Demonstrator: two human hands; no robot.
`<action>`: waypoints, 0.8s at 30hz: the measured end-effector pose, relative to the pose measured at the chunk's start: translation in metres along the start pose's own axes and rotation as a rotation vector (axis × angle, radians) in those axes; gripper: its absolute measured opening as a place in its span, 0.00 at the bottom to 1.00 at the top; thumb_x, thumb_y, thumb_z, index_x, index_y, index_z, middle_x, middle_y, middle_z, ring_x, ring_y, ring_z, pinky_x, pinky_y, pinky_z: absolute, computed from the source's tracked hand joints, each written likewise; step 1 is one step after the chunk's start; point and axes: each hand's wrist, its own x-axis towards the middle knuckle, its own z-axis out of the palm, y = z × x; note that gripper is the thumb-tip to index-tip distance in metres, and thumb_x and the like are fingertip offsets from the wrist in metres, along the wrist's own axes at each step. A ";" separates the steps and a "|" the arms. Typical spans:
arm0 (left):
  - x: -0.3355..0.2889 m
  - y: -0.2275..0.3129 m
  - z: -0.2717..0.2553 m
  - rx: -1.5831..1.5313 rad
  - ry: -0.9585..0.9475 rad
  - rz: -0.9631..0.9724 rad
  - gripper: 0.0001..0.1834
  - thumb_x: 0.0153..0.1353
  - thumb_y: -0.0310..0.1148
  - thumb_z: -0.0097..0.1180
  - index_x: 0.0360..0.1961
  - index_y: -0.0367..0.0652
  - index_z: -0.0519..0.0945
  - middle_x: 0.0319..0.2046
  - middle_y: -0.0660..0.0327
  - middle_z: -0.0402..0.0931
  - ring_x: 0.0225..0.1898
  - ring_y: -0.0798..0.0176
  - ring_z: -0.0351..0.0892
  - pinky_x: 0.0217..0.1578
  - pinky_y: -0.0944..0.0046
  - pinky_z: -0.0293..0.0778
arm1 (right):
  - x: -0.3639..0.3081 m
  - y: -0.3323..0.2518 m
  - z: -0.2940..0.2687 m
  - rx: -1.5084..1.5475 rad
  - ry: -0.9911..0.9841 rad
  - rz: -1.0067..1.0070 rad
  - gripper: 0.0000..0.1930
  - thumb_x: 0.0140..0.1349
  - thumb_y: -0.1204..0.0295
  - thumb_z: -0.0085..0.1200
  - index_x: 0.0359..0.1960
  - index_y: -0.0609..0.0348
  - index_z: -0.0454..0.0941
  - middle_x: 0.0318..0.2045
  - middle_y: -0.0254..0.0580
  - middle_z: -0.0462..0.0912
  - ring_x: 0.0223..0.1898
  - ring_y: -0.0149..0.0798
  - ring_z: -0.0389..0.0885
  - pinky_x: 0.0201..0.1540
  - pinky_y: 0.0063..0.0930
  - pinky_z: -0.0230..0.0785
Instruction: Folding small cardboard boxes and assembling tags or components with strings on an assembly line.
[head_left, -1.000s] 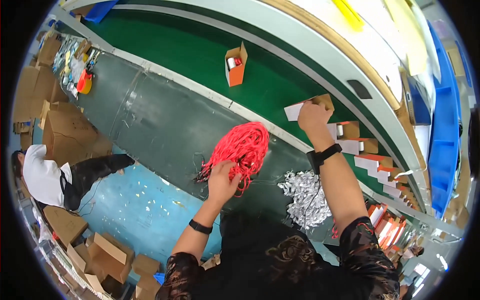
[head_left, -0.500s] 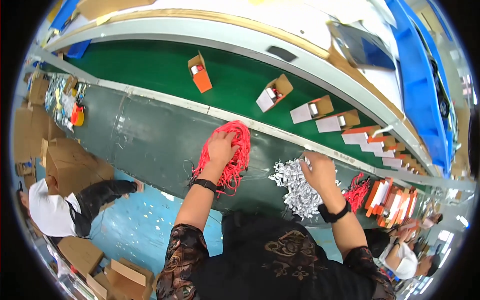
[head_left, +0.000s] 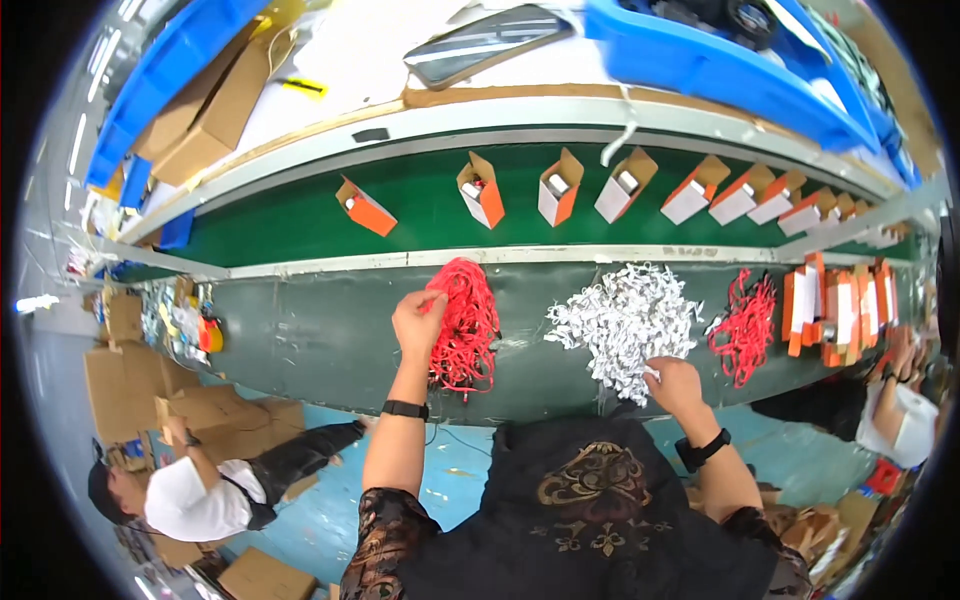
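A heap of red cords [head_left: 466,335] lies on the dark grey work surface in front of me, left of centre. My left hand [head_left: 416,322] is at its upper left side, thumb and fingers closed in a pinch on a red cord at the heap's edge. To the right is a pile of small white, crinkled pieces [head_left: 635,318]. At the pile's lower right edge my right hand [head_left: 676,384] has its fingers pinched together against the white pieces; what lies between the fingertips is too small to make out.
A smaller red cord heap [head_left: 746,325] and stacked orange-and-white boxes [head_left: 840,308] lie to the right. Open small boxes [head_left: 482,197] stand in a row on the green belt [head_left: 420,195] beyond a pale rail. Blue bins [head_left: 720,75] sit above. People work at both sides.
My view has turned to the right. My left hand has gone from resting over the red heap to pinching at its left edge. My right hand has moved down to the white pile's near edge.
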 end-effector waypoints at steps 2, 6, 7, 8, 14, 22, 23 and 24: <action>-0.007 0.020 -0.018 0.052 0.062 0.127 0.07 0.54 0.33 0.66 0.31 0.42 0.87 0.32 0.56 0.84 0.36 0.58 0.82 0.42 0.60 0.75 | -0.004 0.001 0.002 0.043 0.005 0.014 0.12 0.55 0.65 0.62 0.39 0.54 0.84 0.36 0.48 0.85 0.40 0.53 0.83 0.43 0.44 0.75; -0.024 0.065 -0.052 -0.275 0.129 0.099 0.06 0.62 0.30 0.62 0.34 0.38 0.82 0.32 0.62 0.81 0.37 0.69 0.77 0.42 0.67 0.73 | -0.009 0.013 0.014 0.095 0.084 -0.057 0.11 0.55 0.65 0.61 0.38 0.54 0.83 0.33 0.49 0.84 0.38 0.53 0.82 0.42 0.46 0.75; -0.028 0.076 -0.063 -0.297 0.170 0.154 0.06 0.64 0.30 0.60 0.35 0.38 0.80 0.33 0.64 0.79 0.38 0.71 0.74 0.42 0.69 0.71 | -0.009 0.015 0.014 0.103 0.080 -0.038 0.11 0.56 0.65 0.60 0.38 0.54 0.83 0.33 0.50 0.84 0.38 0.53 0.82 0.41 0.46 0.75; -0.032 0.090 -0.075 -0.327 0.205 0.205 0.05 0.66 0.29 0.58 0.36 0.38 0.78 0.34 0.65 0.77 0.38 0.73 0.72 0.42 0.70 0.70 | -0.008 0.019 0.013 0.105 0.075 -0.012 0.11 0.56 0.65 0.60 0.38 0.54 0.84 0.32 0.51 0.84 0.38 0.54 0.82 0.41 0.47 0.75; -0.079 0.184 -0.146 -0.801 0.184 0.477 0.14 0.74 0.38 0.43 0.43 0.38 0.76 0.50 0.47 0.78 0.53 0.51 0.77 0.57 0.53 0.73 | 0.042 0.070 0.060 0.086 0.073 0.136 0.10 0.60 0.62 0.53 0.33 0.52 0.83 0.32 0.47 0.84 0.37 0.53 0.82 0.41 0.48 0.74; -0.091 0.235 -0.150 -0.851 0.144 0.508 0.17 0.73 0.37 0.45 0.50 0.32 0.74 0.57 0.47 0.74 0.57 0.51 0.76 0.59 0.48 0.73 | 0.103 0.045 0.069 0.171 0.202 -0.029 0.14 0.53 0.60 0.65 0.39 0.50 0.83 0.36 0.44 0.83 0.41 0.50 0.82 0.42 0.45 0.75; -0.080 0.231 -0.138 -0.630 0.297 0.412 0.13 0.71 0.33 0.49 0.49 0.34 0.75 0.56 0.48 0.74 0.52 0.55 0.78 0.53 0.55 0.76 | 0.108 0.043 0.072 0.084 0.161 0.016 0.13 0.54 0.61 0.64 0.40 0.50 0.83 0.37 0.45 0.83 0.42 0.50 0.82 0.42 0.45 0.75; -0.069 0.223 -0.135 -0.652 0.182 0.243 0.10 0.70 0.31 0.52 0.48 0.37 0.75 0.49 0.54 0.78 0.44 0.63 0.78 0.44 0.64 0.77 | 0.111 0.041 0.077 0.000 0.124 0.060 0.13 0.55 0.62 0.63 0.40 0.50 0.83 0.38 0.45 0.83 0.43 0.50 0.82 0.42 0.45 0.75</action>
